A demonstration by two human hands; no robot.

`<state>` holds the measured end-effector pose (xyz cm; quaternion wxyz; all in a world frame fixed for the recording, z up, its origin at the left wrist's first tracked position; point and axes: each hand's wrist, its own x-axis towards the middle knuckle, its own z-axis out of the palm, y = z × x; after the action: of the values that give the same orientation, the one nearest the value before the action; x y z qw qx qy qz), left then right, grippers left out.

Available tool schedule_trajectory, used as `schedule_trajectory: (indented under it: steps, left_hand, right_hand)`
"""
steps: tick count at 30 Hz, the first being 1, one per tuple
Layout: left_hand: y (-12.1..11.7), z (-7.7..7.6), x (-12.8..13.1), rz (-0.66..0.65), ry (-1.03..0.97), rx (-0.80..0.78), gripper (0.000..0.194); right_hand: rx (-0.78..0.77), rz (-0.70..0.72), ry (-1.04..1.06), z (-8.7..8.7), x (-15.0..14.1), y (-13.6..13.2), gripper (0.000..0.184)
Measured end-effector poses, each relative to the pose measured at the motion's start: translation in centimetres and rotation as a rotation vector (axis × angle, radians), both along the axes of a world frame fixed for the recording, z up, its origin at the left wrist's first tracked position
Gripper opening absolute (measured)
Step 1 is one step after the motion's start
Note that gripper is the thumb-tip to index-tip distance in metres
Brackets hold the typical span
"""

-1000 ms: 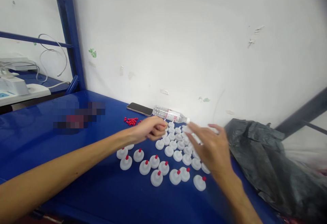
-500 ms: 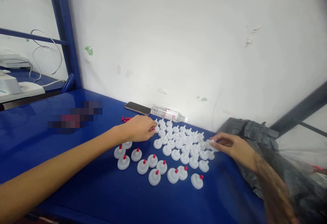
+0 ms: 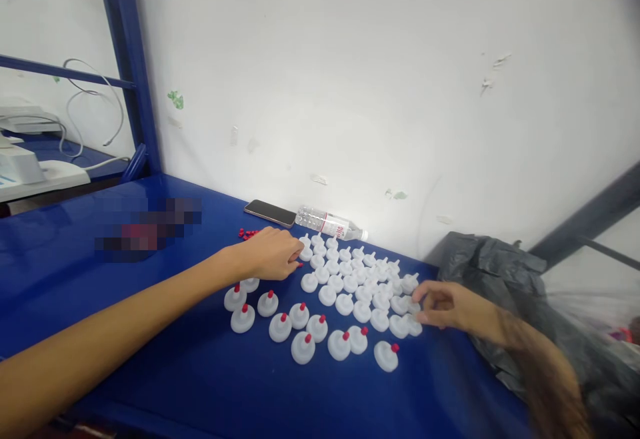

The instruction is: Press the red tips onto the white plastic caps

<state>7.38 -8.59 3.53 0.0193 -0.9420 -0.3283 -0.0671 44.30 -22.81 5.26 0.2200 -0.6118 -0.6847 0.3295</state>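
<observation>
Many white plastic nozzle caps, round with a narrow spout, stand in a dense cluster point(image 3: 350, 282) on the blue table. In front of them, several white nozzle caps point(image 3: 303, 347) carry red tips on their spouts. My left hand point(image 3: 275, 253) is closed in a pinch at the cluster's left edge, with a small red tip point(image 3: 299, 265) showing at its fingertips. My right hand point(image 3: 445, 307) is at the cluster's right edge, thumb and fingers apart. Its thumb is close to a white nozzle cap point(image 3: 414, 325) on the table; whether they touch I cannot tell.
Loose red tips point(image 3: 246, 233) lie behind my left hand, partly hidden. A phone point(image 3: 270, 213) and a plastic bottle point(image 3: 330, 223) lie along the wall. At the right is a dark plastic bag point(image 3: 493, 259). Blue frame posts point(image 3: 135, 72) rise at the left.
My right hand has moved right, held a white nozzle cap at the cluster's right edge, then come nearer to me. My left hand has shifted left and lower, and a red tip now shows at its fingertips.
</observation>
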Motion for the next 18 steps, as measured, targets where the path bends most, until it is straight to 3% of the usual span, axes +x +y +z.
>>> schedule_trajectory:
  steps: [5,8,11,13,18]
  left_hand:
    - [0.3,-0.2,0.1,0.037,-0.036,0.062,0.022]
    - [0.4,-0.3,0.2,0.046,-0.049,0.094,0.024]
    - [0.2,0.1,0.2,0.012,-0.095,0.126,0.024]
    - [-0.1,0.5,0.3,-0.018,-0.142,0.146,0.024]
    - [-1.3,1.3,0.6,-0.086,-0.265,0.171,0.022]
  right_hand:
    - [-0.112,-0.067,0.129,1.9,-3.9,-1.4,0.024]
    - [-0.387,0.085,0.103,1.7,-6.1,-1.1,0.026]
    - [-0.478,0.187,0.03,1.2,-7.1,-0.2,0.018]
    - [-0.427,0.213,0.002,1.2,-7.2,0.3,0.019]
    - [-0.046,0.141,0.135,2.3,-7.9,0.3,0.024]
